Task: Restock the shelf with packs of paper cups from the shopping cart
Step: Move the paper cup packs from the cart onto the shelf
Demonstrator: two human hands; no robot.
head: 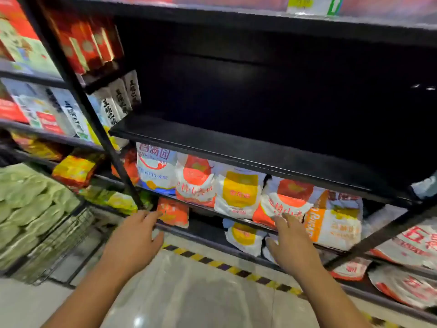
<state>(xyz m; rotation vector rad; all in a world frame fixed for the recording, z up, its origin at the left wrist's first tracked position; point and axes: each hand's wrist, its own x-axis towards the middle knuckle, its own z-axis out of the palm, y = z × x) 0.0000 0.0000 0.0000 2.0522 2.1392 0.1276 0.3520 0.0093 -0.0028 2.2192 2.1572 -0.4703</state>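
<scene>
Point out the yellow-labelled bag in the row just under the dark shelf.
The white bag with the yellow panel, between two red-labelled bags; the others show red, blue or orange.

Dim, motion-blurred wide-angle view (edges bowed), glare on the floor (139, 320).

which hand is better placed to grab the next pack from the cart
Left, probably. The left hand is open, empty and nearer the cart with its green packs on the left; the right hand, also open, is farther off, before the bags.
</scene>
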